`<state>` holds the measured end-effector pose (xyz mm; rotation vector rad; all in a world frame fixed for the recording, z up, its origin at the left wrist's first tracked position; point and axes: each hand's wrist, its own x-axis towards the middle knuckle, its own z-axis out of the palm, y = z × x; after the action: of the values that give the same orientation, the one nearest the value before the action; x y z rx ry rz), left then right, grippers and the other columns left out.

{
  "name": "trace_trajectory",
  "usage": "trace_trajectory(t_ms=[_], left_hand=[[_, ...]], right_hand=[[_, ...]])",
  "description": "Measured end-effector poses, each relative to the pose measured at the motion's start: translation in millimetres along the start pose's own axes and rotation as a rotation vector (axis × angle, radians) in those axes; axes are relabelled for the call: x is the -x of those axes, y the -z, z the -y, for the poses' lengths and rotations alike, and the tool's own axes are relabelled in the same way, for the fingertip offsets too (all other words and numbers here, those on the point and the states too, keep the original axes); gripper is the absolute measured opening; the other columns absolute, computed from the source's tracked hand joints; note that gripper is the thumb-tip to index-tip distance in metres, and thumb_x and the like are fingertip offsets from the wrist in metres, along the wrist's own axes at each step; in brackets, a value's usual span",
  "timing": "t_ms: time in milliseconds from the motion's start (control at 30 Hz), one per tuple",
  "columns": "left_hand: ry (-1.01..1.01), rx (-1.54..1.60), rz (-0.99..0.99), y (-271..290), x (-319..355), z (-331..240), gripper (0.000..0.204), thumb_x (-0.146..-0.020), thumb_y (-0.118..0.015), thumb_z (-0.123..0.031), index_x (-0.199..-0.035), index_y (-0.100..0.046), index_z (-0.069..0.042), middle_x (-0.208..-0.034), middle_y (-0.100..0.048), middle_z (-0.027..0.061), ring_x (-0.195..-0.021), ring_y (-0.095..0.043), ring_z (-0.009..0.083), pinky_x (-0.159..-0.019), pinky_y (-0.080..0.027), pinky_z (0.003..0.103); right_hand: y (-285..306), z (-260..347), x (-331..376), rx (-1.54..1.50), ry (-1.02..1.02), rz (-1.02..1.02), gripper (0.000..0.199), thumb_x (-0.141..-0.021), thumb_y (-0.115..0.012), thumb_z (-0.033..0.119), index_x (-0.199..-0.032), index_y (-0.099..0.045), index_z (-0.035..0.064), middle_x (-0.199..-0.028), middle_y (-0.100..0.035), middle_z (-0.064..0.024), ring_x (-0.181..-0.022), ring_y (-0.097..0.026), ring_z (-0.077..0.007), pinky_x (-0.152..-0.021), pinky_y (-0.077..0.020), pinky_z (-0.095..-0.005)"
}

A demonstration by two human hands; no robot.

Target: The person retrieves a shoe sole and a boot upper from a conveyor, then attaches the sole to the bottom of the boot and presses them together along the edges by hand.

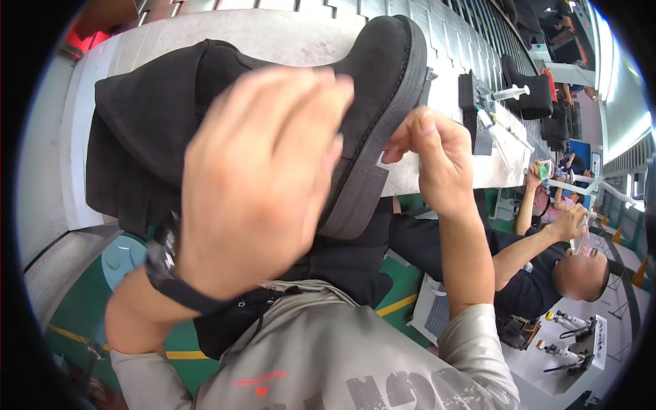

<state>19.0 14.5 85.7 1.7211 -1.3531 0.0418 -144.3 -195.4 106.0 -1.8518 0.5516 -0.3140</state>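
A black suede-like boot (379, 61) lies on its side, with its thick dark sole (369, 150) turned to the right. My left hand (260, 171), smeared by motion, passes in front of the boot's middle; its fingers cannot be read clearly. A dark watch is on that wrist. My right hand (437, 150) is beside the sole edge, its thumb and fingers pinched together. Whatever sits in that pinch, if anything, is too small to make out. Much of the boot's middle is hidden behind my left hand.
A pale worktop (301, 34) lies under the boot, with a slatted conveyor (437, 41) beyond. At right, a black tray (471, 102) carries syringes (509, 92). Another dark boot (529, 96) stands past it. A co-worker (519, 273) at right holds a green-and-clear container (544, 169).
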Motion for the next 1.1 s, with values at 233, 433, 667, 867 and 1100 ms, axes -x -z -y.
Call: trace_trajectory(t_ms=[233,433,667,867,1100], left_hand=[[0.100,-0.440,0.142,-22,-30,10,0.041,-0.106,-0.065,-0.029,-0.133,-0.068,0.001,-0.116,-0.072,0.0141,-0.110,-0.065,0.0337,-0.110,-0.042,0.050],[0.058,-0.449,0.063,-27,-22,6,0.040,-0.104,-0.067,-0.032,-0.130,-0.069,-0.001,-0.111,-0.072,0.0117,-0.105,-0.065,0.0316,-0.105,-0.043,0.048],[0.073,-0.387,0.019,-26,-20,12,0.041,-0.104,-0.067,-0.035,-0.129,-0.070,-0.003,-0.109,-0.071,0.0100,-0.104,-0.065,0.0307,-0.105,-0.042,0.048],[0.087,-0.337,0.009,-24,-22,12,0.042,-0.102,-0.068,-0.035,-0.129,-0.070,-0.003,-0.107,-0.068,0.0091,-0.103,-0.064,0.0296,-0.106,-0.042,0.048],[0.129,-0.336,0.015,-31,-19,15,0.043,-0.098,-0.072,-0.034,-0.128,-0.069,-0.004,-0.105,-0.067,0.0101,-0.101,-0.064,0.0296,-0.104,-0.043,0.048]], right_hand=[[-20,28,-27,0.695,0.152,-0.095,0.052,-0.109,-0.066,0.037,-0.076,-0.069,-0.0030,-0.056,-0.060,-0.0135,-0.049,-0.060,-0.0251,-0.053,-0.0486,-0.0381],[-22,32,6,0.441,-0.195,0.128,0.060,-0.107,-0.069,0.045,-0.075,-0.064,-0.0057,-0.058,-0.058,-0.0121,-0.055,-0.055,-0.0156,-0.054,-0.0479,-0.0360],[-35,14,31,0.205,-0.191,0.093,0.056,-0.109,-0.066,0.048,-0.082,-0.063,-0.0014,-0.061,-0.055,0.0018,-0.058,-0.051,-0.0060,-0.050,-0.0434,-0.0275],[-37,10,35,0.132,-0.177,0.007,0.053,-0.110,-0.064,0.046,-0.089,-0.067,-0.0020,-0.064,-0.057,0.0012,-0.058,-0.052,-0.0061,-0.051,-0.0441,-0.0273],[-43,31,25,0.530,-0.093,0.096,0.044,-0.108,-0.068,0.038,-0.090,-0.066,-0.0021,-0.059,-0.059,-0.0105,-0.050,-0.058,-0.0222,-0.049,-0.0447,-0.0370]])
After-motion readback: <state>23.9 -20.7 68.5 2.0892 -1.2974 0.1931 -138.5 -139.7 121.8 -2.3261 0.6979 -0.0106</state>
